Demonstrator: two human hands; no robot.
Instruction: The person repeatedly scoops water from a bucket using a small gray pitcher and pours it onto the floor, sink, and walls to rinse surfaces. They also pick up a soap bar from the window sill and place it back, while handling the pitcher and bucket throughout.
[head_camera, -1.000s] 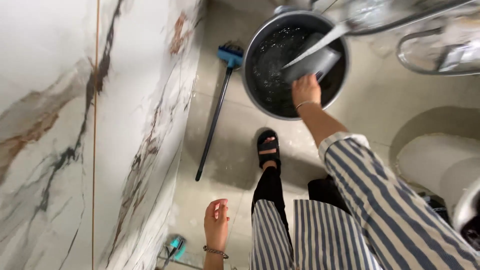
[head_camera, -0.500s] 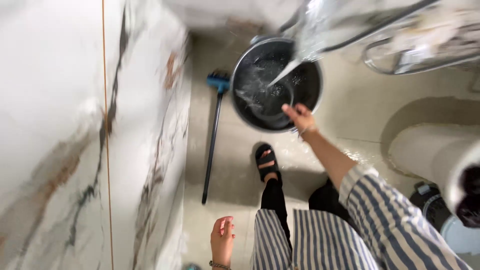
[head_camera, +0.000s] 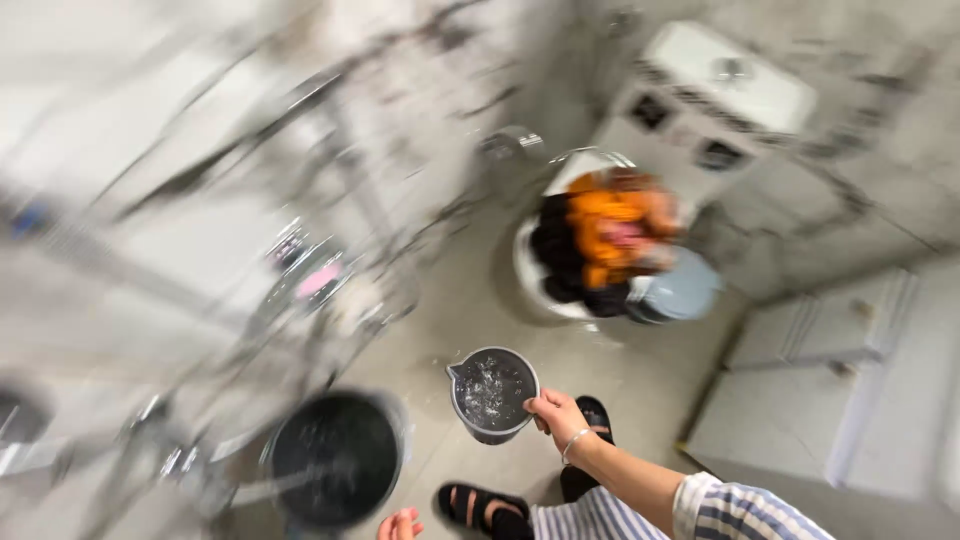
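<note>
Down at the bottom edge, the left hand (head_camera: 399, 524) just peeks into view, fingertips only, loose and holding nothing, hanging beside the black sandal (head_camera: 482, 503) on the tiled floor (head_camera: 450, 300). A second sandal (head_camera: 597, 415) shows just behind the right wrist. The right hand (head_camera: 556, 412) is out in front, a thin bracelet on the wrist and a striped sleeve (head_camera: 745, 515) behind it, and the fingers are clamped on the edge of a grey jug (head_camera: 491, 393). The jug sits level in the air over the floor, spout turned to the left, and there's water in it, glinting and rippled. The two hands are well apart, one low at the frame edge, the other holding the jug up ahead.

Left of the jug, near the left hand, stands the big dark bucket (head_camera: 336, 458), water inside, with a thin stream of water running in from the left. The whole left side is heavily blurred; metal pipes or a rack (head_camera: 310, 280) smear across it and I can't make out details there.

Further off, beyond the jug, sits a white basin (head_camera: 540, 270) piled with orange and black clothes (head_camera: 598, 240), a pale blue round thing (head_camera: 680, 290) touching its right side. Farthest back, a white box-shaped fixture (head_camera: 725, 85) against the wall, and white cabinets (head_camera: 820, 380) to the right.
</note>
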